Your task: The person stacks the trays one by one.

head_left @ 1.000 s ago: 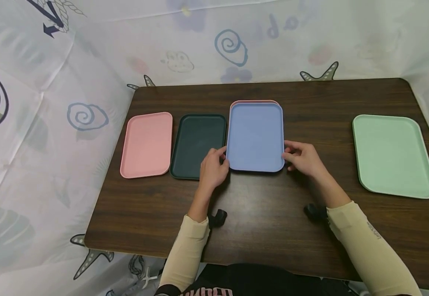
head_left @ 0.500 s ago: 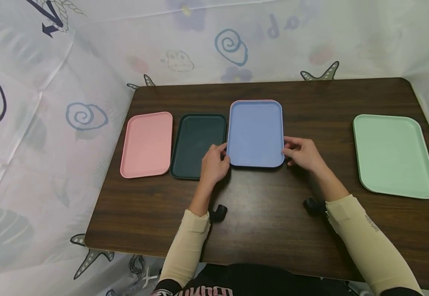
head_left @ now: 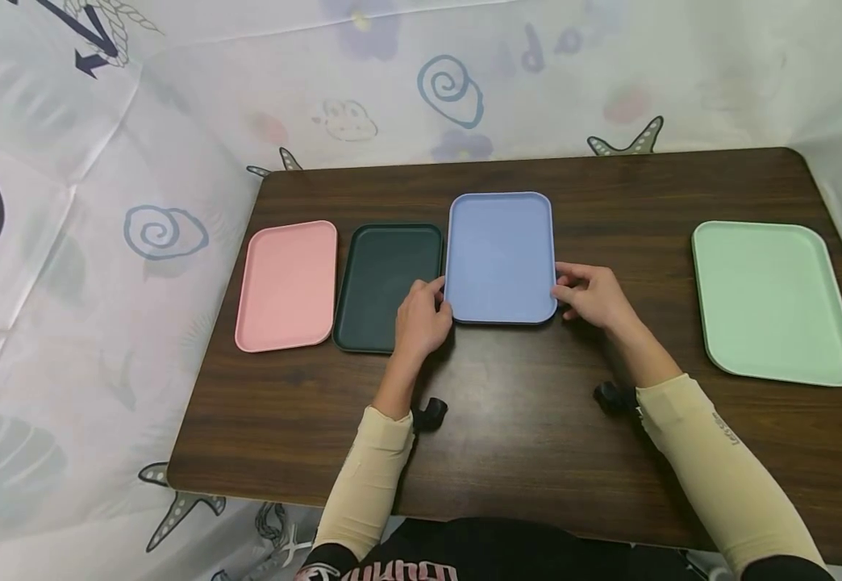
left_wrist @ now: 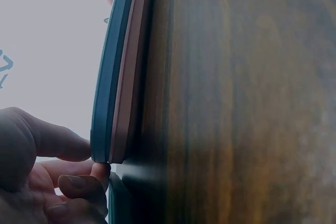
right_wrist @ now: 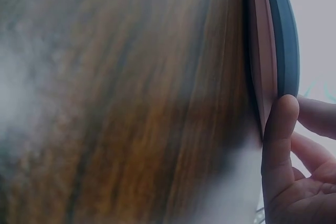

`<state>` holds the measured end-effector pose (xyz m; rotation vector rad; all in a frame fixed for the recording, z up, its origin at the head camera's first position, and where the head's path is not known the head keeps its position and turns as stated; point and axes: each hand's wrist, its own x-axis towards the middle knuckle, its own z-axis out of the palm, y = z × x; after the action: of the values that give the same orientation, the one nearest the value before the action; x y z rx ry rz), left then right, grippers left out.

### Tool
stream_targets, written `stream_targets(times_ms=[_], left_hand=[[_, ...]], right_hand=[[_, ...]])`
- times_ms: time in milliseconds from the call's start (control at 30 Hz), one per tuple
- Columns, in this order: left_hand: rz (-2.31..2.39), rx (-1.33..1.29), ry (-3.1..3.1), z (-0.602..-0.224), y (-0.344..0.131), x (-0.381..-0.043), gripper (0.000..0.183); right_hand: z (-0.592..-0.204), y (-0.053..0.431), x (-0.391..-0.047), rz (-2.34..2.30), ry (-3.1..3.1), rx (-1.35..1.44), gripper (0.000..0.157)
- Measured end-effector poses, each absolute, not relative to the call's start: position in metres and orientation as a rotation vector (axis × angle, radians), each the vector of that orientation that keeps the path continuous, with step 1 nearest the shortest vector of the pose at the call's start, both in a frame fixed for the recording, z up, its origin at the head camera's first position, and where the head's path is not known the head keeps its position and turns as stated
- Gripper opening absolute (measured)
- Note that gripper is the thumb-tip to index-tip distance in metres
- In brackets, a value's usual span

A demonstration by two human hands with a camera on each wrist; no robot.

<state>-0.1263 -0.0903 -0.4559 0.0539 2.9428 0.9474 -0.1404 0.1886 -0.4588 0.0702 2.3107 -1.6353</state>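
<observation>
A blue tray (head_left: pixel 501 258) lies on top of a pink tray in the middle of the table. Only the wrist views show that lower pink tray (left_wrist: pixel 127 77), its side right under the blue one. My left hand (head_left: pixel 423 321) holds the blue tray's left edge near the front corner, thumb and fingertips against the side. Opposite it, my right hand (head_left: pixel 591 297) grips the right edge with thumb and fingers. From the right wrist, the thumb is seen at the corner of the blue tray (right_wrist: pixel 287 51), beside the pink tray (right_wrist: pixel 265 61).
Left of the stack lie a dark green tray (head_left: pixel 389 286), close to the left hand, and a separate pink tray (head_left: pixel 286 286). A larger light green tray (head_left: pixel 777 303) lies at the right of the brown wooden table (head_left: pixel 508 452). A patterned white cloth (head_left: pixel 363 89) hangs behind.
Both hands have moved the blue tray slightly away from the body. The pink rim that showed past its far edge is now covered. The other trays stay in place.
</observation>
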Motion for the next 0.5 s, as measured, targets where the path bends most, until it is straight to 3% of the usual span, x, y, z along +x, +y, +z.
stream_targets(times_ms=[500], left_hand=[[0.823,0.035,2.998,-0.4561,-0.0846,-0.1249,0.041]], right_hand=[[-0.4631,0.1876,-0.1406,-1.660,2.282,0.100,0.051]])
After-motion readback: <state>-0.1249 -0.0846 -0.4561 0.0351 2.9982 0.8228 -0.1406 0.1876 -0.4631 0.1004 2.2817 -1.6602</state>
